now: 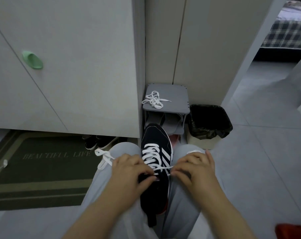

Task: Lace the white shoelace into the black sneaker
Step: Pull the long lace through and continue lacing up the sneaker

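Starting at the far left, a pale cabinet door (80, 69) is seen with a green handle (33, 59) fixed to it. Below it a dark green doormat (42, 171) is laid on the tiled floor (260, 161), and a pair of dark shoes (98, 142) is tucked under the cabinet's lower edge.

Nearer the middle, a loose end of the white shoelace (152, 155) is draped over the left knee of grey trousers (111, 195), just beyond the left hand (130, 171). That hand is curled onto the black sneaker (154, 137) at its topmost eyelets, fingertips pressed to the upper by the tongue; whether the loose end is also gripped cannot be told.

The sneaker is wedged between the two knees, toe pointed away, with the lace already crossed through most of its rows. From the top row a short strand is drawn taut to the right, where it is pinched between the thumb and fingers of the right hand (192, 168). The hands are held apart, one on either side of the sneaker.

Behind the toe a small grey shoe rack (173, 90) is set against the wall, and a second white lace (154, 100) is heaped on its top. Just beside the rack a bin (206, 144) lined with a black bag is placed. At the top right, a bed (289, 35) with a plaid cover is glimpsed through a doorway.
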The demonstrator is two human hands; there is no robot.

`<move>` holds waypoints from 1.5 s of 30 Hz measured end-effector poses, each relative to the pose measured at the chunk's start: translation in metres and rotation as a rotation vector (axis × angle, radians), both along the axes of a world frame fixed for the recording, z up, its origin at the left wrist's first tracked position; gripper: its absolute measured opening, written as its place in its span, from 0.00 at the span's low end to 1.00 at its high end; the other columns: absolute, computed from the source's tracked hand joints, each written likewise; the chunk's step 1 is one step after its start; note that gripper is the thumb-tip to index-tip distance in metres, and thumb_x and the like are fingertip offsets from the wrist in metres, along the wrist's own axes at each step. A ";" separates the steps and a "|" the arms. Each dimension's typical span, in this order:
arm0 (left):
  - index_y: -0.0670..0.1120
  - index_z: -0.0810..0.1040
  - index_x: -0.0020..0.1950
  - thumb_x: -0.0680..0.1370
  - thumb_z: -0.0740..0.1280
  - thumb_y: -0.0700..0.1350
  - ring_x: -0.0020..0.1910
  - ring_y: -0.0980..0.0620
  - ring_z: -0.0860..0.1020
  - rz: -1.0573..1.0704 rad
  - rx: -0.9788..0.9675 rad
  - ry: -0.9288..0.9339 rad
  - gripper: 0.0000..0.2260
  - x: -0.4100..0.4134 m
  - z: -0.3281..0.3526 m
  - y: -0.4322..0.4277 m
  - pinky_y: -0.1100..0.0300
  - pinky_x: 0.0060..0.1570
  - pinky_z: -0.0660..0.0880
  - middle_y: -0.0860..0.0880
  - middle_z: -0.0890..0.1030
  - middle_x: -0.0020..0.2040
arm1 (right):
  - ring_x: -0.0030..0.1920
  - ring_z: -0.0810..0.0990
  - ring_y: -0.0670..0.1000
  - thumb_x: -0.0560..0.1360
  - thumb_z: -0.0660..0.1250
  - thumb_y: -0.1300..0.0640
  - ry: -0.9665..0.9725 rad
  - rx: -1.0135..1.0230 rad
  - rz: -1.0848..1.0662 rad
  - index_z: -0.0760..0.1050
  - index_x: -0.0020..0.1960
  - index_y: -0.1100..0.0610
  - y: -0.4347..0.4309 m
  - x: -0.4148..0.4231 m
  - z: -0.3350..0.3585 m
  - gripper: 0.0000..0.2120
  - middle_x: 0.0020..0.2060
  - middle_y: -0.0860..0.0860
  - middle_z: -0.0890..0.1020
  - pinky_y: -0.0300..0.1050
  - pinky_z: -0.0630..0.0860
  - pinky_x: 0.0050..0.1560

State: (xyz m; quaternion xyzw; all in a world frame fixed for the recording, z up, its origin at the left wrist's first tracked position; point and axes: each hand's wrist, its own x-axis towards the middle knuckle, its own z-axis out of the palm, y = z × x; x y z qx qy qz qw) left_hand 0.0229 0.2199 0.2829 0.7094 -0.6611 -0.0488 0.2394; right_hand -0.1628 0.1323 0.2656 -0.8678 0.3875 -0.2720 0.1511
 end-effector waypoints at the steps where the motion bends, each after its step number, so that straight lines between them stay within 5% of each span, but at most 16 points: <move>1: 0.59 0.81 0.38 0.67 0.59 0.64 0.39 0.57 0.71 0.004 0.012 0.003 0.14 -0.009 -0.006 -0.001 0.66 0.44 0.59 0.61 0.74 0.35 | 0.49 0.66 0.39 0.68 0.61 0.43 0.004 -0.038 -0.022 0.79 0.36 0.42 0.000 0.004 -0.003 0.09 0.37 0.33 0.76 0.41 0.44 0.68; 5: 0.60 0.81 0.34 0.64 0.62 0.65 0.38 0.58 0.67 0.084 -0.020 0.000 0.13 -0.018 -0.022 -0.006 0.59 0.43 0.56 0.62 0.68 0.33 | 0.43 0.69 0.42 0.67 0.60 0.44 0.036 -0.057 -0.013 0.79 0.35 0.43 0.003 0.012 -0.008 0.10 0.31 0.38 0.79 0.40 0.46 0.68; 10: 0.59 0.80 0.33 0.61 0.69 0.58 0.38 0.58 0.66 0.097 -0.130 -0.005 0.05 -0.021 -0.024 -0.009 0.64 0.41 0.54 0.63 0.65 0.34 | 0.44 0.70 0.38 0.66 0.64 0.44 -0.031 -0.005 0.009 0.77 0.36 0.44 0.001 0.017 -0.008 0.05 0.29 0.34 0.72 0.38 0.43 0.69; 14: 0.58 0.77 0.31 0.55 0.79 0.57 0.38 0.53 0.72 0.196 -0.119 -0.051 0.13 -0.026 -0.023 -0.007 0.61 0.40 0.49 0.59 0.71 0.34 | 0.49 0.68 0.30 0.67 0.72 0.50 -0.058 0.125 0.034 0.75 0.40 0.41 0.001 0.013 -0.006 0.06 0.33 0.33 0.73 0.35 0.38 0.71; 18: 0.57 0.77 0.32 0.54 0.81 0.53 0.42 0.55 0.65 0.226 -0.080 -0.094 0.15 -0.025 -0.025 -0.008 0.62 0.43 0.49 0.57 0.72 0.35 | 0.49 0.69 0.30 0.68 0.68 0.45 -0.079 0.109 0.030 0.75 0.40 0.39 0.000 0.014 -0.005 0.03 0.33 0.34 0.73 0.34 0.38 0.71; 24: 0.57 0.78 0.32 0.65 0.70 0.47 0.41 0.55 0.64 0.208 -0.193 -0.016 0.05 -0.020 -0.027 -0.007 0.62 0.41 0.49 0.57 0.72 0.35 | 0.49 0.70 0.33 0.71 0.70 0.52 -0.035 0.113 0.031 0.78 0.45 0.45 0.001 0.011 -0.001 0.04 0.34 0.34 0.75 0.30 0.36 0.69; 28: 0.58 0.80 0.33 0.69 0.59 0.50 0.41 0.55 0.63 0.145 -0.206 -0.034 0.11 -0.020 -0.027 -0.004 0.60 0.43 0.51 0.56 0.72 0.35 | 0.45 0.74 0.38 0.68 0.74 0.53 -0.036 0.145 0.016 0.73 0.42 0.43 0.003 0.014 0.001 0.10 0.31 0.34 0.74 0.30 0.39 0.69; 34: 0.59 0.81 0.37 0.65 0.63 0.60 0.41 0.56 0.62 0.135 -0.107 -0.077 0.10 -0.024 -0.026 -0.004 0.61 0.43 0.50 0.60 0.64 0.37 | 0.46 0.72 0.36 0.67 0.75 0.55 -0.042 0.157 0.028 0.70 0.38 0.43 0.004 0.016 0.001 0.14 0.29 0.35 0.72 0.30 0.41 0.69; 42: 0.57 0.80 0.31 0.61 0.69 0.56 0.40 0.54 0.63 0.158 -0.101 -0.127 0.04 -0.025 -0.025 -0.008 0.58 0.42 0.54 0.56 0.72 0.34 | 0.45 0.73 0.39 0.69 0.72 0.52 -0.074 0.161 0.015 0.70 0.39 0.43 0.005 0.018 0.002 0.11 0.31 0.37 0.74 0.30 0.42 0.69; 45: 0.56 0.78 0.31 0.62 0.70 0.55 0.41 0.53 0.66 0.126 -0.053 -0.127 0.04 -0.025 -0.022 -0.002 0.57 0.43 0.56 0.56 0.71 0.36 | 0.45 0.71 0.40 0.67 0.68 0.48 -0.007 0.022 -0.032 0.75 0.44 0.42 0.004 0.017 -0.003 0.06 0.37 0.37 0.78 0.40 0.48 0.70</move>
